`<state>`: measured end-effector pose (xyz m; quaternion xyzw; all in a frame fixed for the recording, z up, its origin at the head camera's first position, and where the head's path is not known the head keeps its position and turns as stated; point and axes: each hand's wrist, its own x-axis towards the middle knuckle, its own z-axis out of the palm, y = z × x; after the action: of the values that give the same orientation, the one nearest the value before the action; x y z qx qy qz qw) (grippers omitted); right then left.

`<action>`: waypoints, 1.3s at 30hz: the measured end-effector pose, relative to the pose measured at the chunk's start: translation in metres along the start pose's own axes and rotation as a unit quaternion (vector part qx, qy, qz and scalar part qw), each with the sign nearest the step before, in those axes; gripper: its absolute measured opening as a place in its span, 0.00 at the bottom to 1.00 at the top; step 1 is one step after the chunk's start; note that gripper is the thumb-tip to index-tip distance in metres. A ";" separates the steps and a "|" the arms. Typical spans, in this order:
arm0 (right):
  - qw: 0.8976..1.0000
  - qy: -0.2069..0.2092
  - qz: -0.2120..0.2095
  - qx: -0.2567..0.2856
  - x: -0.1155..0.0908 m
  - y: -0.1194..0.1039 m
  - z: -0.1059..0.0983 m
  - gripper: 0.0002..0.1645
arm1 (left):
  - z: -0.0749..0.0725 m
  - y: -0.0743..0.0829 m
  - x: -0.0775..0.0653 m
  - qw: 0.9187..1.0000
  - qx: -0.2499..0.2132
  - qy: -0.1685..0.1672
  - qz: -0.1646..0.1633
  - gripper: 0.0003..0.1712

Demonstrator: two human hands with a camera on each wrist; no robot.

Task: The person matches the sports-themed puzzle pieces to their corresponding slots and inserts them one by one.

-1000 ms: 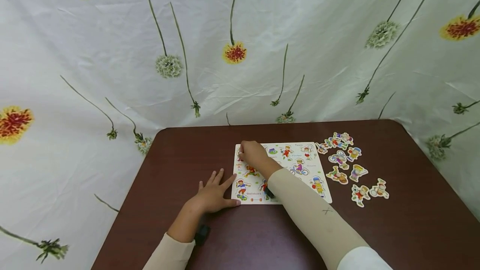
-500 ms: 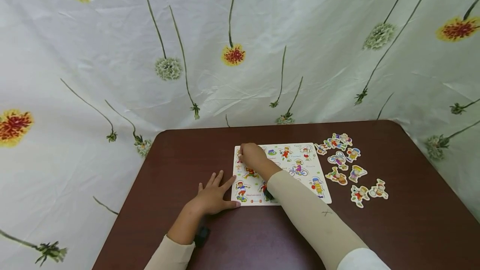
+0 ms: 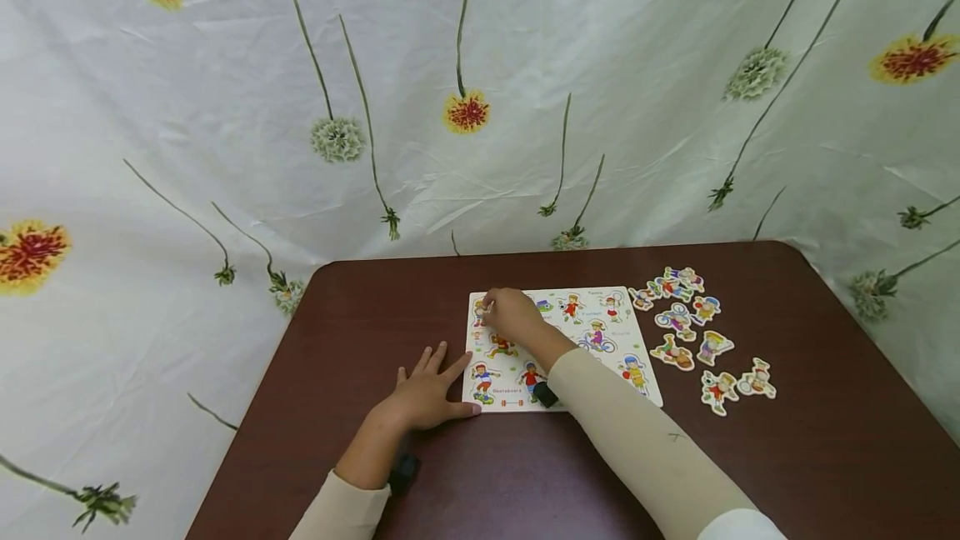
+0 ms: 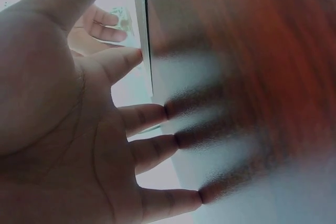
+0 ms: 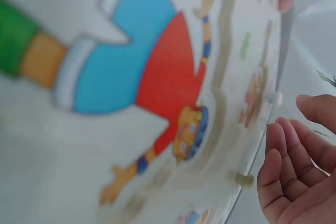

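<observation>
A white puzzle board (image 3: 628,343) printed with sporty cartoon figures lies flat on the table. My left hand (image 3: 425,394) rests at its left edge, fingers spread straight, with the thumb at the near left corner. My right hand (image 3: 519,317) is over the far left corner, beside a small figure piece (image 3: 477,312) there. In the right wrist view, a pale knob (image 5: 276,98) stands up from the board close to the fingertips. Thumb and fingers (image 5: 291,161) are apart, loosely bent, with nothing between them. The right forearm hides part of the board's middle.
Right of the board, several loose figure pieces lie on the brown table (image 3: 360,307), among them a footballer (image 3: 719,391) and a cyclist (image 3: 677,320). A white floral cloth (image 3: 420,40) hangs behind the table. Dark wrist cameras sit under both wrists.
My right hand has drawn slightly right, off the figure piece at the far left corner, which shows more now. The left hand has stayed at the board's edge.
</observation>
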<state>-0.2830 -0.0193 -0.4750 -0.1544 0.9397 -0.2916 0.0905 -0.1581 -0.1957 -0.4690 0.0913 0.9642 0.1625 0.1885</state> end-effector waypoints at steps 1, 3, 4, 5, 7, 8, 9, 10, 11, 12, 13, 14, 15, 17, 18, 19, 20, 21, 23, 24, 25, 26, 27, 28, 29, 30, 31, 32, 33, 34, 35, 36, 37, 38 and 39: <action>1.000 0.005 -0.003 0.013 -0.002 0.001 -0.002 0.16 | 0.000 0.000 0.000 1.000 0.000 0.000 0.000 0.51; 0.999 0.019 -0.008 0.042 -0.007 0.004 -0.007 0.16 | 0.000 0.001 0.000 1.000 0.000 0.001 0.000 0.51; 0.998 0.027 -0.009 0.057 -0.009 0.006 -0.009 0.16 | 0.001 0.001 0.000 1.000 0.001 0.001 -0.001 0.51; 0.997 0.037 -0.010 0.068 -0.011 0.007 -0.010 0.16 | 0.001 0.001 0.000 1.000 0.001 0.001 -0.002 0.51; 0.994 0.055 -0.009 0.090 -0.014 0.011 -0.014 0.16 | 0.001 0.001 0.001 1.000 0.001 0.001 -0.004 0.51; 0.993 0.063 -0.007 0.100 -0.016 0.013 -0.015 0.16 | 0.001 0.001 0.001 1.000 0.002 0.002 -0.004 0.51; 0.991 0.070 -0.003 0.112 -0.018 0.015 -0.016 0.16 | 0.001 0.001 0.001 1.000 0.002 0.002 -0.005 0.51; 0.989 0.076 -0.001 0.123 -0.020 0.017 -0.018 0.16 | 0.001 0.001 0.001 1.000 0.001 0.003 -0.004 0.51; 0.987 0.083 0.001 0.135 -0.022 0.018 -0.020 0.16 | 0.001 0.002 0.001 1.000 -0.001 0.004 -0.004 0.51; 0.985 0.088 0.003 0.146 -0.024 0.020 -0.021 0.16 | 0.001 0.002 0.001 1.000 -0.002 0.004 -0.002 0.51; 0.983 0.092 0.005 0.160 -0.026 0.023 -0.023 0.17 | 0.001 0.002 0.001 1.000 -0.005 0.005 -0.001 0.51; 0.981 0.096 0.007 0.170 -0.028 0.025 -0.025 0.16 | 0.001 0.002 0.001 1.000 -0.008 0.005 0.000 0.51; 0.978 0.102 0.009 0.181 -0.031 0.028 -0.027 0.16 | 0.001 0.002 0.001 1.000 -0.010 0.005 0.000 0.51; 0.973 0.111 0.010 0.201 -0.035 0.034 -0.031 0.15 | 0.001 0.001 0.001 1.000 -0.013 0.005 0.000 0.51; 0.971 0.115 0.011 0.210 -0.037 0.037 -0.033 0.15 | 0.001 0.001 0.001 1.000 -0.014 0.005 -0.001 0.51; 0.968 0.119 0.013 0.221 -0.039 0.040 -0.035 0.15 | 0.001 0.000 0.001 1.000 -0.015 0.006 -0.001 0.51; 0.966 0.123 0.014 0.229 -0.040 0.043 -0.037 0.15 | 0.001 0.000 0.001 1.000 -0.014 0.006 -0.001 0.51; 0.962 0.128 0.017 0.239 -0.043 0.046 -0.039 0.16 | 0.001 0.000 0.001 1.000 -0.014 0.007 -0.001 0.51; 0.957 0.134 0.022 0.256 -0.047 0.051 -0.043 0.18 | 0.001 -0.001 0.001 1.000 -0.014 0.008 0.000 0.51; 0.954 0.137 0.026 0.265 -0.050 0.054 -0.045 0.19 | 0.001 -0.001 0.001 1.000 -0.014 0.008 0.001 0.51; 0.952 0.139 0.030 0.273 -0.053 0.057 -0.047 0.19 | 0.001 -0.002 0.001 1.000 -0.014 0.007 0.002 0.51; 0.949 0.141 0.035 0.281 -0.055 0.060 -0.049 0.20 | 0.001 -0.002 0.001 1.000 -0.015 0.007 0.003 0.51; 0.945 0.143 0.041 0.290 -0.057 0.063 -0.051 0.20 | 0.001 -0.002 0.001 1.000 -0.015 0.006 0.004 0.51; 0.943 0.145 0.044 0.297 -0.059 0.065 -0.053 0.20 | 0.001 -0.002 0.002 1.000 -0.016 0.006 0.005 0.51; 0.940 0.146 0.049 0.306 -0.061 0.068 -0.055 0.21 | 0.001 -0.002 0.002 1.000 -0.017 0.007 0.005 0.51; 0.938 0.148 0.051 0.309 -0.063 0.071 -0.056 0.21 | 0.001 -0.002 0.002 1.000 -0.018 0.008 0.004 0.51; 0.936 0.150 0.056 0.312 -0.065 0.073 -0.057 0.21 | 0.000 -0.002 0.002 1.000 -0.019 0.007 0.004 0.51; 0.935 0.153 0.059 0.315 -0.066 0.076 -0.058 0.22 | 0.000 -0.002 0.002 1.000 -0.020 0.007 0.003 0.51; 0.933 0.154 0.061 0.319 -0.069 0.078 -0.060 0.22 | 0.000 -0.002 0.002 1.000 -0.021 0.007 0.002 0.51; 0.932 0.156 0.065 0.320 -0.071 0.080 -0.061 0.22 | 0.000 -0.002 0.002 1.000 -0.022 0.007 0.002 0.51; 0.931 0.157 0.068 0.321 -0.074 0.082 -0.063 0.22 | 0.000 -0.002 0.001 1.000 -0.023 0.007 0.001 0.51; 0.931 0.161 0.071 0.320 -0.076 0.085 -0.065 0.23 | 0.000 -0.002 0.001 1.000 -0.022 0.006 0.001 0.51; 0.930 0.163 0.074 0.321 -0.079 0.086 -0.066 0.22 | -0.001 -0.001 0.000 1.000 -0.022 0.005 0.001 0.52; 0.930 0.167 0.075 0.318 -0.082 0.088 -0.068 0.22 | -0.001 -0.001 0.000 1.000 -0.022 0.005 0.001 0.52; 0.931 0.171 0.077 0.312 -0.085 0.090 -0.071 0.21 | -0.001 0.000 0.000 1.000 -0.023 0.005 0.002 0.51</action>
<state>-0.2430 0.1170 -0.4626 0.0063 0.8115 -0.5844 -0.0055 -0.1581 -0.1963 -0.4685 0.0881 0.9610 0.1850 0.1858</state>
